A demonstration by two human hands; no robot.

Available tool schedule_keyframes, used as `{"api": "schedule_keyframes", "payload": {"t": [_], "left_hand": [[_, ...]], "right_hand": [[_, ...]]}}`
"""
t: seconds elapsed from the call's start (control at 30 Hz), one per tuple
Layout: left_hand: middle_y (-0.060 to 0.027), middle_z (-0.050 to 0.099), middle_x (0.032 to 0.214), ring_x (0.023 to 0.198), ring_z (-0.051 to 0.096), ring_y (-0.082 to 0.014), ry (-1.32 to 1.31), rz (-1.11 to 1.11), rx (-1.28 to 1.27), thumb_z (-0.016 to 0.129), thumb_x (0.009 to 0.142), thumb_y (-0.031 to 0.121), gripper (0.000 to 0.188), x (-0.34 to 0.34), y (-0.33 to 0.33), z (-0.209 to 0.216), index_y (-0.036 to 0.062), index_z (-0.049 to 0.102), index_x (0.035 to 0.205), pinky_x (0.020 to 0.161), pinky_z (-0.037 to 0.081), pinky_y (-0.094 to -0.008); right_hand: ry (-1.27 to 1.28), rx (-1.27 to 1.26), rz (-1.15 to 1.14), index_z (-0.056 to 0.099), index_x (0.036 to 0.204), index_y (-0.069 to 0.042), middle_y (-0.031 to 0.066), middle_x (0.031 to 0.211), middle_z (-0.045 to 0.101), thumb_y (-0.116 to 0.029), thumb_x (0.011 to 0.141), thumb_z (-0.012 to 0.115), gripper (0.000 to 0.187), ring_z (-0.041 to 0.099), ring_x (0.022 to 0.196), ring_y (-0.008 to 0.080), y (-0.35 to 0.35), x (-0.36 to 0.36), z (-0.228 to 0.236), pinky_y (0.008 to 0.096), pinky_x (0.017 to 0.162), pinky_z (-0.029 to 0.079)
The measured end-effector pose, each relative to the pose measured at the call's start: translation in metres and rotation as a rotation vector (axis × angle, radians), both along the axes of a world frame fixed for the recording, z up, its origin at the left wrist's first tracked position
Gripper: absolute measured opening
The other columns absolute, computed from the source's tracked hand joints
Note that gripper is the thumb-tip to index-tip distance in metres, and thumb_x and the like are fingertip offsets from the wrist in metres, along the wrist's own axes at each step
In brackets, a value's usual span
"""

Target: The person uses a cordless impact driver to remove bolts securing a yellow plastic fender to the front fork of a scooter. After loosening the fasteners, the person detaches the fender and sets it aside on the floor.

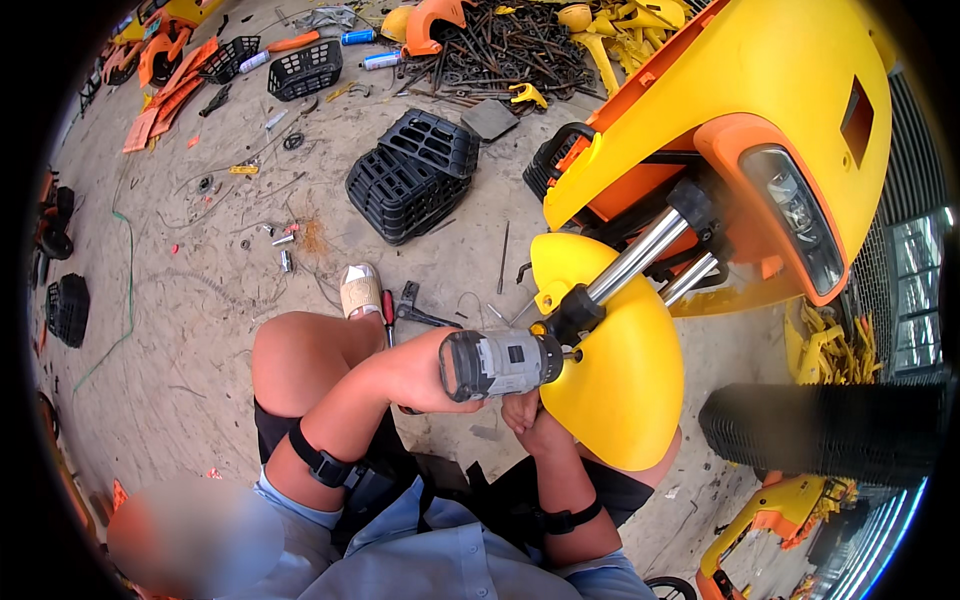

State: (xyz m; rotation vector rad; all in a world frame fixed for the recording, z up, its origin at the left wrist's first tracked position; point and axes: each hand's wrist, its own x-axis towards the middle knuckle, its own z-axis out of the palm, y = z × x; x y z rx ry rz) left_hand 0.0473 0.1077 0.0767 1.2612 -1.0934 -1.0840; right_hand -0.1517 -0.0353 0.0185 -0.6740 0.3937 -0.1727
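Note:
My left hand [425,382] is closed round the handle of a grey and black cordless power drill [508,364]. The tool's chuck points right, and its bit reaches a dark fastening point on a curved yellow mudguard [625,400]. Just below the drill, my right hand [521,409] has its fingers curled in by the mudguard's near edge; whatever they grip is hidden. The mudguard sits on a chrome front fork [645,255] with black lower ends. Above the fork is a yellow body panel [770,80] with an orange-framed headlight [795,205].
Black plastic baskets [415,175] lie ahead on the concrete floor. A red-handled screwdriver [388,308] and a black bracket [418,308] are near my foot. Far ahead is a heap of rusty metal parts [510,50]. Stacked black baskets [820,430] stand at right.

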Motion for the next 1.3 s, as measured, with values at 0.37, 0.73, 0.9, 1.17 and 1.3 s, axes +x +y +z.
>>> {"api": "schedule_keyframes", "payload": {"t": [0.37,0.73,0.9,1.17,1.3], "left_hand": [[-0.0069,0.071,0.093,0.081,0.063,-0.0128,0.034,-0.020,-0.025,0.083,0.073,0.007,0.041,0.000,-0.002,0.001,-0.0005,0.064,0.109,0.075,0.054,-0.0296],[-0.0063,0.071,0.102,0.091,0.062,-0.0115,0.111,-0.028,-0.080,0.079,0.077,0.001,0.042,-0.001,-0.002,0.000,-0.0002,0.063,0.116,0.083,0.053,-0.0296],[-0.0088,0.068,0.090,0.080,0.059,-0.0157,0.136,0.024,-0.041,0.078,0.074,0.007,0.033,-0.003,-0.003,0.003,0.0000,0.064,0.103,0.078,0.052,-0.0308],[-0.0093,0.068,0.087,0.077,0.058,-0.0162,0.119,0.024,-0.089,0.078,0.073,0.006,0.031,-0.004,-0.005,-0.001,-0.0003,0.064,0.100,0.076,0.052,-0.0307],[-0.0095,0.068,0.087,0.077,0.058,-0.0156,0.099,0.025,-0.055,0.078,0.073,0.006,0.031,-0.003,-0.004,0.005,-0.0001,0.064,0.100,0.076,0.052,-0.0304]], "right_hand": [[-0.076,0.246,0.107,0.042,0.057,-0.017,-0.0042,0.048,0.031,-0.051,0.100,0.045,0.055,0.030,0.040,0.0094,0.001,-0.001,0.001,0.0245,0.039,0.026],[-0.013,0.180,0.076,0.042,0.056,-0.017,-0.0029,0.052,0.037,-0.052,0.100,0.042,0.056,0.030,0.041,0.0087,0.002,0.000,0.008,0.0246,0.039,0.027],[-0.094,0.206,0.069,0.041,0.056,-0.017,-0.0021,0.053,0.039,-0.055,0.101,0.040,0.059,0.031,0.041,0.0088,0.003,0.000,0.008,0.0251,0.039,0.027],[-0.075,0.151,0.067,0.041,0.056,-0.018,-0.0031,0.050,0.034,-0.057,0.101,0.040,0.060,0.031,0.041,0.0094,0.003,0.002,0.009,0.0254,0.039,0.027],[-0.095,0.151,0.069,0.041,0.056,-0.018,-0.0031,0.048,0.033,-0.057,0.101,0.040,0.060,0.032,0.040,0.0098,0.003,0.001,0.006,0.0255,0.039,0.028]]}}
